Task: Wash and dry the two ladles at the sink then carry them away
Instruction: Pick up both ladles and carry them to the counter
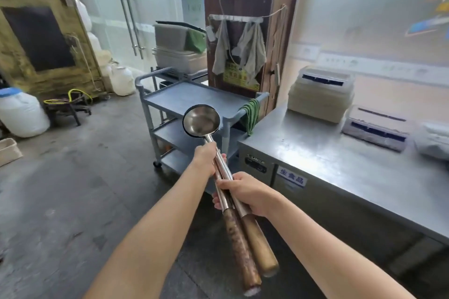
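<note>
A person carried the two ladles bundled together through a kitchen, bowls stacked and pointing forward toward a grey cart, wooden handles trailing back toward the body. The left hand was closed around the steel shafts just behind the bowls, the farther forward of the two; the right hand gripped both shafts just ahead of the wooden grips, beside a steel counter. No sink was in view

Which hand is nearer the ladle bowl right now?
Left. The left hand grips the metal shafts just below the ladle bowl. The right hand holds the same two shafts farther back, nearer the wooden handles.
</note>
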